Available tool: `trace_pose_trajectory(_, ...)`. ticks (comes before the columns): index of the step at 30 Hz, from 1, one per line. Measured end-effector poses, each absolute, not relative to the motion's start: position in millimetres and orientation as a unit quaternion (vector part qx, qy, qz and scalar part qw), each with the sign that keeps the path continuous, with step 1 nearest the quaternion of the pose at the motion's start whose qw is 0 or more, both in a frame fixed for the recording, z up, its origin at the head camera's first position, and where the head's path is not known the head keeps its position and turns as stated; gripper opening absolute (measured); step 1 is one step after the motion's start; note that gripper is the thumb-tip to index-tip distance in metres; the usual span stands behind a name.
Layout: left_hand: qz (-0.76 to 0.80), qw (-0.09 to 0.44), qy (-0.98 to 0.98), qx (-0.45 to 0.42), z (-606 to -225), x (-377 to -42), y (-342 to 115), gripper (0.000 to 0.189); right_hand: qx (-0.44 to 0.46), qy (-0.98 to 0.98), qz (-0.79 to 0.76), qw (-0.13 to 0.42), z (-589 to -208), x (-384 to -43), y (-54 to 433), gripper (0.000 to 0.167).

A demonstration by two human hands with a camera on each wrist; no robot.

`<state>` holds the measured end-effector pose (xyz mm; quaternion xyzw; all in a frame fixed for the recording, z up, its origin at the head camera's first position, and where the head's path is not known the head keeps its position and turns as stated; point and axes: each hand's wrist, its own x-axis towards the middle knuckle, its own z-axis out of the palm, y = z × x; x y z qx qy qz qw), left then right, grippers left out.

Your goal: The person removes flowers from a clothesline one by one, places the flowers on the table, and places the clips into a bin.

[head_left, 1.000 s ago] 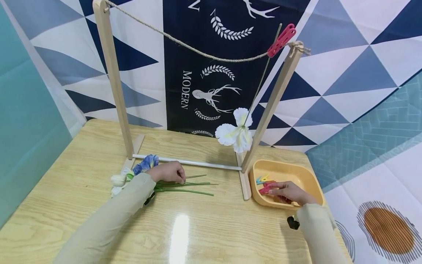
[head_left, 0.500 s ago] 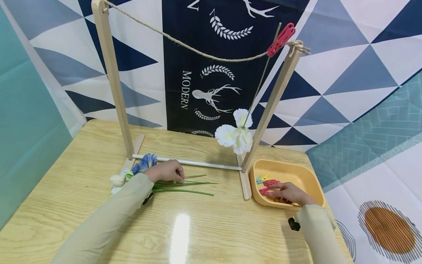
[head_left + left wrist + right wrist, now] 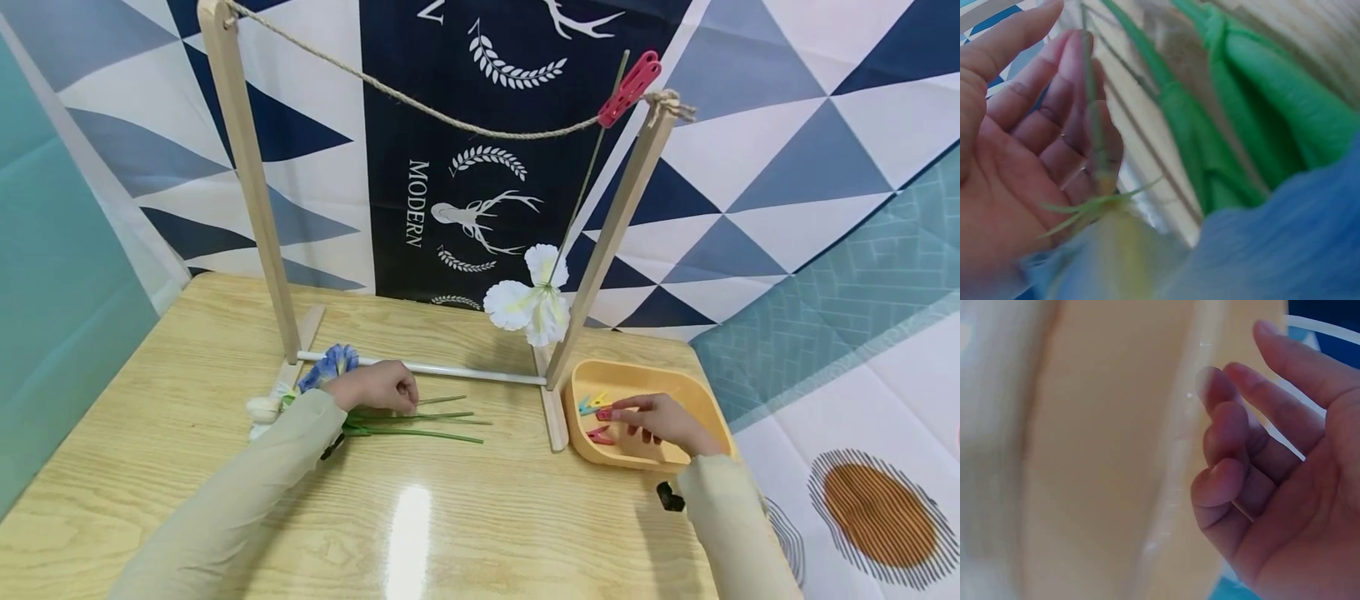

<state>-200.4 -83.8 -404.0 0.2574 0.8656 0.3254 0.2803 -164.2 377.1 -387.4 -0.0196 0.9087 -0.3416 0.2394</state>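
Observation:
In the head view my left hand (image 3: 378, 387) lies over the flower stems (image 3: 442, 417) at the left of the table. My thumb and fingers pinch the stem of the blue iris (image 3: 332, 364), seen in the left wrist view as a green stem (image 3: 1094, 119) against my fingertips. Beside it lie white flowers (image 3: 264, 410), partly covered by my sleeve. At the right, my right hand (image 3: 660, 419) hovers inside the yellow tray (image 3: 693, 396). Its fingertips are right at a red clothespin (image 3: 603, 413); thumb and index stand apart in the right wrist view. Another red clothespin (image 3: 600, 436) lies nearby.
A wooden frame (image 3: 251, 175) with a sagging rope (image 3: 465, 127) stands behind. Near its right post (image 3: 615, 242), a red clothespin (image 3: 630, 87) holds a hanging white flower (image 3: 532, 304). Blue and yellow clothespins (image 3: 592, 403) lie in the tray.
My right hand has lifted a little inside the tray, its lower fingers coming away from the clothespins at the bottom. The left hand stays on the stems. The head view has shifted slightly.

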Motion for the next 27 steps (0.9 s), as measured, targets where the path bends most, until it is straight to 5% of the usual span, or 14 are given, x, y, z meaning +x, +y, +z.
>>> trace_pose_trajectory(11,0.325,0.268,0.872,0.25,-389,-203,-87,0.022,-0.015,0.943,-0.318,0.094,-310,-169,368,0.052)
trace_pose_trajectory(27,0.345,0.126,0.88,0.3,-309,-223,-69,0.019,-0.022,0.928,-0.356,-0.105,-198,-175,330,0.045)
